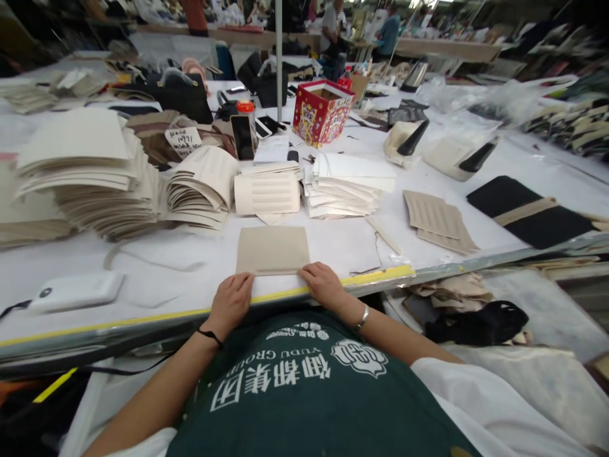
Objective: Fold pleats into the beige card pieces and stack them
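A flat beige rectangular panel (273, 247) of fabric or leather lies at the table's near edge, with a folded or seamed strip along its near side. My left hand (233, 295) is closed on its near left corner, fingertips pressed together on the edge. At the near right corner, my right hand (323, 283) pinches the edge in the same way, with the thumb partly hidden. Just behind the panel stand a rolled stack of beige pieces with stitched ridges (267, 193) and a stack of white sheets (345, 184).
Tall piles of beige pieces (76, 143) stand left, with a white device (76, 291) in front. Ridged beige panels (435, 219) and a black piece with a tan strap (528, 209) lie right. Behind are a red box (321, 114) and a metal pole (279, 60). People work farther back.
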`<state>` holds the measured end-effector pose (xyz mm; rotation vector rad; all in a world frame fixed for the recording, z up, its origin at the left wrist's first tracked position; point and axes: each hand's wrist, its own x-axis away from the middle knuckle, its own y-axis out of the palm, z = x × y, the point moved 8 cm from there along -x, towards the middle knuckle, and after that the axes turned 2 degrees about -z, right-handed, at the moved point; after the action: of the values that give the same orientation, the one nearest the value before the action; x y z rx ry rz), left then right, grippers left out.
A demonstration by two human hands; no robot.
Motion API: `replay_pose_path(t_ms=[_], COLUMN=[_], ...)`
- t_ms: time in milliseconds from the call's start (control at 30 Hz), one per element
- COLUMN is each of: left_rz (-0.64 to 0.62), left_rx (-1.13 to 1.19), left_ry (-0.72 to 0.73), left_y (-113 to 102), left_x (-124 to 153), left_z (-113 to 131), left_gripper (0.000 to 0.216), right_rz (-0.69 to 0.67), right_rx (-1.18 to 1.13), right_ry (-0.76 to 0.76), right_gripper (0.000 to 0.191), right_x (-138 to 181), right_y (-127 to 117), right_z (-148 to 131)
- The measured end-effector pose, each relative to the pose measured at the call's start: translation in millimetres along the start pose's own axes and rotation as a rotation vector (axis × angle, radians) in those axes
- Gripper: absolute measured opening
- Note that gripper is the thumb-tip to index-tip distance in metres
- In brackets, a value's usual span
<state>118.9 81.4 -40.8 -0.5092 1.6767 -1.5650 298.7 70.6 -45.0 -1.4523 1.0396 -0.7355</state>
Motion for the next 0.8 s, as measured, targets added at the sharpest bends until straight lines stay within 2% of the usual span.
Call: replay_pose_path(t_ms=[100,200,300,367,433,500,600,667,733,800], left_rz=[0.001,-0.001,-0.028,-0.060,-0.062,-0.037,-0.008,0.003,0.019,0.017], left_rx=[-0.008,0.023,0.174,0.257,0.277,0.271,0.247,0.154,0.066,0.083], left_ry=[-0.050,-0.112,-0.054,-0.028,-0.029,-0.057,-0.183,-0.257,-0.219,-0.095], left_y=[-7.1,-7.4,7.4,20.0,25.3,21.2,8.8,2.9,2.8,11.1], left_x=[2.7,-24.2,-57.1,-66.1,-61.4,-49.0,-36.7,-41.9,-58.4,-76.8], left_z=[-11.6,-4.6,13.2,15.0,4.1,-16.5,-50.6,-57.8,-42.5,-14.5], left_gripper=[0.023,0.020,0.017,0.015,0.016,0.019,0.022,0.026,0.023,0.018], right_rz=[-0.042,0.001,0.080,0.105,0.130,0.148,0.107,0.059,0.074,0.125], right_rx=[-0.018,-0.128,-0.257,-0.292,-0.285,-0.258,-0.245,-0.234,-0.210,-0.203], right_ry=[0.073,0.121,0.089,0.094,0.128,0.168,0.218,0.250,0.258,0.199], right_gripper=[0.021,0.022,0.023,0.019,0.016,0.017,0.019,0.021,0.021,0.019], right_x=[-4.0,-25.0,-44.0,-45.6,-38.1,-27.7,-22.9,-31.0,-44.0,-55.4], right_y=[-2.0,-4.2,-1.5,2.9,4.1,1.2,-3.2,-3.3,-4.0,-2.5], right_z=[2.9,-5.9,-18.7,-19.3,-12.0,0.4,19.8,28.3,29.6,21.5])
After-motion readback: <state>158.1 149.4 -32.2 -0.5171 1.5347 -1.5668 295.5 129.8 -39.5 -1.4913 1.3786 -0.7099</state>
